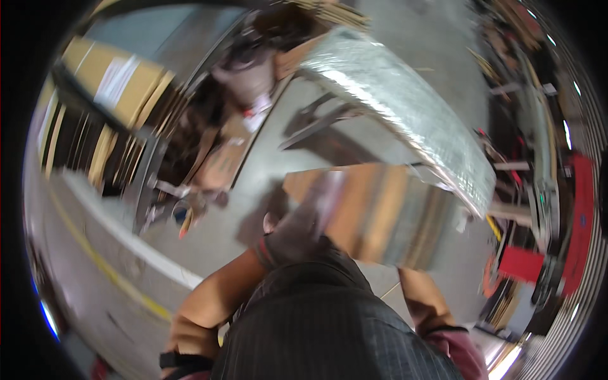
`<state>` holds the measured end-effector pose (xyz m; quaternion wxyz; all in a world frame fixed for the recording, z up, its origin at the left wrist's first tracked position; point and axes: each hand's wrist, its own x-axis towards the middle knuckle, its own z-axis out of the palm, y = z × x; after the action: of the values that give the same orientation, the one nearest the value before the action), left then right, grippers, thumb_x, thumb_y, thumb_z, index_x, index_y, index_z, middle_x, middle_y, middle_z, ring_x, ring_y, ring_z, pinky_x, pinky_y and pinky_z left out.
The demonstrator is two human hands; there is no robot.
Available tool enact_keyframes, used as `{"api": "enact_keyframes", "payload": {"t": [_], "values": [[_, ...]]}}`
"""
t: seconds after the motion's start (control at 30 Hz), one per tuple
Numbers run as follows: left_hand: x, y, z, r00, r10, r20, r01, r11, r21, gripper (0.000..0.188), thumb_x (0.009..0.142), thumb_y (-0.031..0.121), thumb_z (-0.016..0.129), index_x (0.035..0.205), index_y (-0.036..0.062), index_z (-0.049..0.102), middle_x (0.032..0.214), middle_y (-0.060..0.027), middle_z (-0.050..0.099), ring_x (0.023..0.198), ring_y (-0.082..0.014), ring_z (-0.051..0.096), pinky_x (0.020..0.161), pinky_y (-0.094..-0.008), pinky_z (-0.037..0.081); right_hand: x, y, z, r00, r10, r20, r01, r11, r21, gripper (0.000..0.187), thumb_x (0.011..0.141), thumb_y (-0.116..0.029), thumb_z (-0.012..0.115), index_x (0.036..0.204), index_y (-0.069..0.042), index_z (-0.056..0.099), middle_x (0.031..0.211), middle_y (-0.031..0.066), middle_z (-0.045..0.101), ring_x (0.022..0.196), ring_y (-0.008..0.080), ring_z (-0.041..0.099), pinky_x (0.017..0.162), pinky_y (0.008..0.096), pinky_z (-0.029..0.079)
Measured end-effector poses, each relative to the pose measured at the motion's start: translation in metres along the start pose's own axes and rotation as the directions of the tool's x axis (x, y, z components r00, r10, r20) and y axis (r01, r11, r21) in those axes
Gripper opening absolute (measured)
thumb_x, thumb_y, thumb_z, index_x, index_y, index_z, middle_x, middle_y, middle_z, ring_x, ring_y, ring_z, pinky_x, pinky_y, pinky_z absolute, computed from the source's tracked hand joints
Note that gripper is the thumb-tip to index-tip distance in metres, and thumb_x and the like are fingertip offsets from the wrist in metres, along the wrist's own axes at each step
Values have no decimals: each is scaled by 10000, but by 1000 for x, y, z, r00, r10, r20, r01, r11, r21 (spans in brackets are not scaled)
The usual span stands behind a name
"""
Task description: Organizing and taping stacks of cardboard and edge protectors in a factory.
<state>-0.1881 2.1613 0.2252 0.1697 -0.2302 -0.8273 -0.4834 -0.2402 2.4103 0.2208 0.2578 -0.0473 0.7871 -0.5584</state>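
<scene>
Box point(373, 212) sits right in front of our chest, carried off the floor, blurred by motion. It's brown cardboard with pale tape stripes, long axis running left to right across the view, tilted slightly down toward the right. Our left hand point(297, 231), in a dark grey glove, is pressed flat against the box's near left face; fingers look spread on the cardboard, not curled round an edge, though blur keeps us from being sure. Our right hand is hidden under the box's right end; only the forearm point(421, 301) shows, running up beneath it, so we can't tell whether that hand is open or closed. Left hand is the one we can see on the box, and the box extends away from it to the right and forward. Just beyond the box, touching or nearly so at its far right corner, a long silver foil-wrapped slab point(405, 101) runs diagonally from upper centre down to the right. Grey floor point(272, 158) lies below, with a yellow line point(107, 269) at left. Stacked cartons point(117, 79) stand on racking at upper left, well apart. Red bin point(522, 263) and clutter sit at right.
</scene>
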Motion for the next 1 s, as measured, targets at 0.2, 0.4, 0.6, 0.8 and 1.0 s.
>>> {"api": "enact_keyframes", "payload": {"t": [0.2,0.4,0.6,0.8,1.0], "values": [[-26,-24,18,734,-440,517,654,662,-366,772,727,327,651,1355,20,322,1327,-289,353,1170,-421,411,997,-439,344,5,4,13,992,96,86,-91,994,-55,635,762,-237,748,1282,-32,448,1310,134,476,1215,232,446,1003,349,369],[-54,-10,50,750,-625,215,650,638,-413,765,669,331,710,1283,-15,413,1261,-278,427,1193,-424,392,1024,-439,320,13,10,19,983,108,148,-92,989,-112,550,773,-232,737,1232,-30,510,1279,137,509,1185,223,475,977,339,393],[-29,-1,52,861,-485,-152,445,864,-237,649,653,104,693,1251,9,458,1263,-230,450,1218,-408,378,1054,-422,296,28,14,2,967,78,242,-54,993,-105,470,785,-227,726,1182,-28,572,1249,140,541,1156,215,504,950,329,416],[66,46,76,790,4,-614,77,992,105,850,656,270,714,1339,-69,338,1339,-276,372,1262,-423,340,1062,-457,276,47,-30,-97,984,-111,138,155,918,-364,421,766,-164,710,1139,4,612,1169,133,603,1120,242,540,939,333,426],[94,101,214,946,95,310,319,-114,-941,609,851,254,651,1329,-9,381,1325,-112,458,1230,-185,416,950,-349,429,-121,-175,-421,407,-740,-535,119,623,-773,446,781,-177,691,1178,-8,579,1191,136,587,1126,251,539,940,352,431]]}}
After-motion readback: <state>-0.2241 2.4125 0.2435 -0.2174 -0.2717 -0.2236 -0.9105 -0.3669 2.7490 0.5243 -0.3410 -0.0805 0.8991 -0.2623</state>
